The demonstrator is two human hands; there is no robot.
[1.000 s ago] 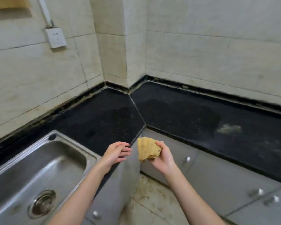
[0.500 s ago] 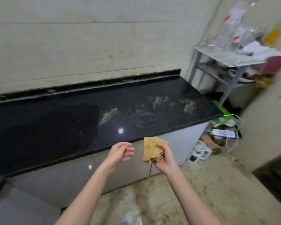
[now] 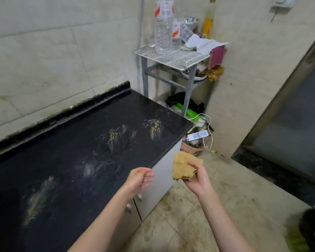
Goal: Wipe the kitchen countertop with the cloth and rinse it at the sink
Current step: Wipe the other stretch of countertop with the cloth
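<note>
While our right hand (image 3: 196, 180) grips the one folded cloth (image 3: 185, 167) past the countertop (image 3: 65, 160) corner, over open floor (image 3: 216, 206), our left hand (image 3: 137, 180) hangs loosely spread; we count four smears.

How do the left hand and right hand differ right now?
The right hand grips the folded tan cloth; the left hand holds nothing, its fingers loosely extended. The left hand hovers over the black countertop edge; the right hand is out past it, above the floor. Both are raised in front of the person.
</note>
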